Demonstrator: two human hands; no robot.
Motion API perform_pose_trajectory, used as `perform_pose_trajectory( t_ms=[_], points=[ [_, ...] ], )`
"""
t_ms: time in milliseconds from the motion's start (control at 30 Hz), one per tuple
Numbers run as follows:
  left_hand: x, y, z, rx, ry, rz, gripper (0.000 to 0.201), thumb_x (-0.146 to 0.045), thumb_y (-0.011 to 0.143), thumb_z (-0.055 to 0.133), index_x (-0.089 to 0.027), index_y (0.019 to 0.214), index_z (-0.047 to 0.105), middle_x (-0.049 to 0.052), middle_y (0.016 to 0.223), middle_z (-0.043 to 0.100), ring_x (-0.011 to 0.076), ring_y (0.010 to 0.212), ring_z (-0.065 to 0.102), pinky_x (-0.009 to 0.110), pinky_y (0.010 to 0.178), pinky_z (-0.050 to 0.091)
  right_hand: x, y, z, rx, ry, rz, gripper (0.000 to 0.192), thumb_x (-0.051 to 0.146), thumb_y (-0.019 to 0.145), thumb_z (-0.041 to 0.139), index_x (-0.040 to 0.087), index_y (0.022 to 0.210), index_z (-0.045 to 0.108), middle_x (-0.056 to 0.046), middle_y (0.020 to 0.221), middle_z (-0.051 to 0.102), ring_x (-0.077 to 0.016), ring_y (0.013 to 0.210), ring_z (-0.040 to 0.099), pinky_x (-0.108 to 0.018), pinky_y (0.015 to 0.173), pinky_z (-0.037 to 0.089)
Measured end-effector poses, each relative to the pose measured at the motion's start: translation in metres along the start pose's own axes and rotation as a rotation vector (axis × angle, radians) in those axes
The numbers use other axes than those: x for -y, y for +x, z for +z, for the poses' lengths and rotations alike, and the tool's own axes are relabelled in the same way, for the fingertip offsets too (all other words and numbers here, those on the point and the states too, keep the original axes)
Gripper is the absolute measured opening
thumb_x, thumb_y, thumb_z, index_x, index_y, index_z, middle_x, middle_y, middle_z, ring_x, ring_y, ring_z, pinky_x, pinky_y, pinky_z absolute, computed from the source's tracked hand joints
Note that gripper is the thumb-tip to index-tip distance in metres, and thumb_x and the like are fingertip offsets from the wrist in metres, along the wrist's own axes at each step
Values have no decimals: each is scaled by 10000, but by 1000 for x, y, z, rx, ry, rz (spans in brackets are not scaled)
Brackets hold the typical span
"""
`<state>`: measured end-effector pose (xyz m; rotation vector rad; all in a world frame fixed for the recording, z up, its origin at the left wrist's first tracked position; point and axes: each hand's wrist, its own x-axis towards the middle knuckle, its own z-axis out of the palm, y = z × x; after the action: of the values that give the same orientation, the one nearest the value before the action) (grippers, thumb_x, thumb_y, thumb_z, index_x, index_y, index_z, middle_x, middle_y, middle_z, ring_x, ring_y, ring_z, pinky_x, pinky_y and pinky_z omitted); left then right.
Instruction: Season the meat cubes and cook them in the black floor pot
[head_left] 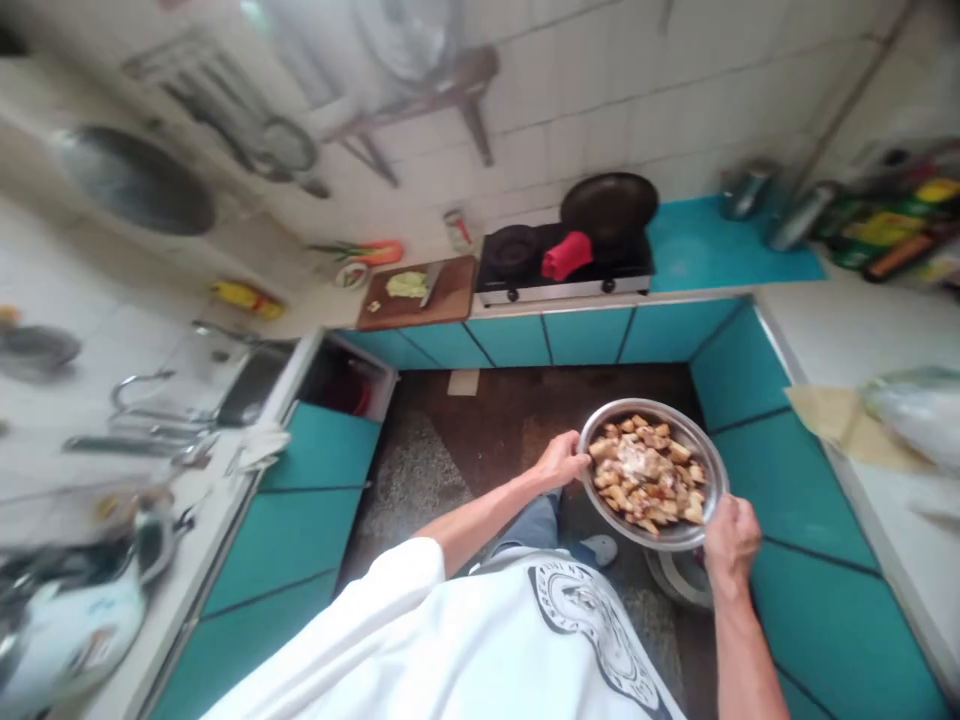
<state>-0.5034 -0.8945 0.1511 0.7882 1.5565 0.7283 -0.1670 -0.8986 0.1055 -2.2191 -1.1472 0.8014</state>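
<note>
A round metal bowl (592,425) hangs in the air between my two hands, over the kitchen floor. My left hand (562,460) is closed on its left rim, and my right hand (733,540) grips the rim at the lower right. Inside lie many light brown chunks of food (649,470), with a patch of white powder (630,455) on top near the middle. I cannot tell what kind of food the chunks are. The bowl is tilted a little, its inside facing me.
Against the back wall stands a gas stove (562,288) with a dark pan (611,205) and a red cloth (568,257). Left of it, a cutting board (375,312) carries chopped greens (407,285) and a knife (431,284). A sink (255,385) is at left; a counter (885,510) runs along the right.
</note>
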Motion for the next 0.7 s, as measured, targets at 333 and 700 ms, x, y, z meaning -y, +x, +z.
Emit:
perform_pose_trajectory(
  t_ms=[333, 700],
  points=[
    [12, 1, -124, -224, 0, 14, 182, -200, 782, 714, -232, 829, 540, -25, 735, 648, 177, 637, 674, 263, 605, 521, 117, 12, 103, 173, -36, -243, 365, 643, 900, 477, 304, 859, 607, -100, 802, 704, -346, 791, 636, -450, 705, 457],
    [26, -31, -198, -559, -94, 115, 180, -269, 756, 721, -218, 764, 548, -48, 695, 574, 139, 659, 596, 212, 581, 495, 231, -15, 183, 464, 129, -456, 552, 794, 955, 456, 274, 791, 538, -14, 740, 630, -218, 750, 557, -340, 709, 419]
  ],
)
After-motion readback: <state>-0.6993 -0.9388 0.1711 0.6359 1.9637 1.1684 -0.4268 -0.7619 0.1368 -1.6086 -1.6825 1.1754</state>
